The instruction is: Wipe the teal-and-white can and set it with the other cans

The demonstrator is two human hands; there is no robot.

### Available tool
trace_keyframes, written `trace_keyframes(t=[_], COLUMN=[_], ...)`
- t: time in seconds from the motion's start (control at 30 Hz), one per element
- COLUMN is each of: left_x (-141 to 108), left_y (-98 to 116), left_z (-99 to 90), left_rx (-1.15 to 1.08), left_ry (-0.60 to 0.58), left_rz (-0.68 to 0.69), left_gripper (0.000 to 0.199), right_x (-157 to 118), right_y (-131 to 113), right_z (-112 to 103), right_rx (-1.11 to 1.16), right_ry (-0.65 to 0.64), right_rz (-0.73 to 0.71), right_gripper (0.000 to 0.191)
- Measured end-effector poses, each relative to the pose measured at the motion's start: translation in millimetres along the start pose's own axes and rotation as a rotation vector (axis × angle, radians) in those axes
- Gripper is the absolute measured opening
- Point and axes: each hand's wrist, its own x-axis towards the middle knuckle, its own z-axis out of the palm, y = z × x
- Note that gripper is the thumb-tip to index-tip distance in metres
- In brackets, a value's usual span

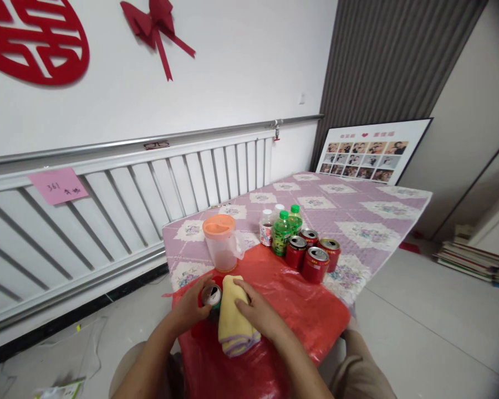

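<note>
My left hand (190,303) is closed round a drink can (212,295), thumb and fingers on either side; its silver top shows an opened mouth, and its side looks dark green. Right beside the can lies a rolled yellow towel (233,324) with a purple edge. My right hand (258,310) grips the towel from its right side, fingers bent over the top. Both things are over a red plastic sheet (299,299) at the near end of the table. The can's lower part is mostly hidden.
Behind my hands stands a clear pitcher (222,244) with an orange lid. To the right are several red cans (316,265), green-capped bottles (281,235) and white-capped bottles (266,227). A flowered cloth (349,205) covers the table. A white radiator (170,188) runs along the left.
</note>
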Motion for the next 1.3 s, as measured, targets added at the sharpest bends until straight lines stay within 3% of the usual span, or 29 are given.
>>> trace_keyframes(t=[0.4,0.77,0.9,1.13,1.3], left_x=[-1,0,3,5,7], left_y=[-2,-3,3,8,10], left_z=[9.4,24.9,17.4,-10.1,-11.0], left_rx=[0.025,0.184,0.173,0.133,0.211], left_ry=[0.053,0.191,0.127,-0.129,-0.174], left_rz=[-0.038,-0.135,-0.078,0.08,0.081], left_gripper=[0.074,0.073,0.079,0.087,0.086], right_x=[-22,-40,-40,-42,-41], right_y=[4,-4,-2,-4,-2], right_z=[17,27,27,26,27], right_rx=[0.048,0.062,0.055,0.068,0.069], right_ry=[-0.051,0.041,0.049,0.054,0.052], right_rz=[0.058,0.146,0.138,0.143,0.127], right_gripper=[0.06,0.061,0.064,0.063,0.063])
